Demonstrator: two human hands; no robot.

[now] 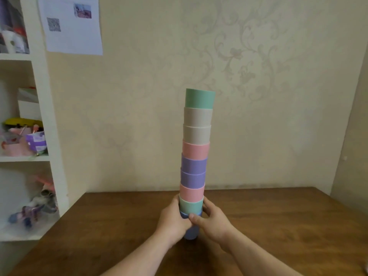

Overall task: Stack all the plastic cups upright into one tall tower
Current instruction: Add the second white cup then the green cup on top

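Two bare forearms reach over the dark brown wooden bench, smooth with fine grain. Left hand and right hand are both clenched around the blue bottom cup, which stands on the bench. From it rises the tall tower of matte plastic cups, nested upright, slightly conical, leaning a little. Behind is beige wallpaper with faint floral ornament.

The cup tower looks like smooth matt plastic in pastel shades. The bench is dark wood with visible grain and a faint sheen. A paper sheet hangs on embossed, patterned wallpaper.
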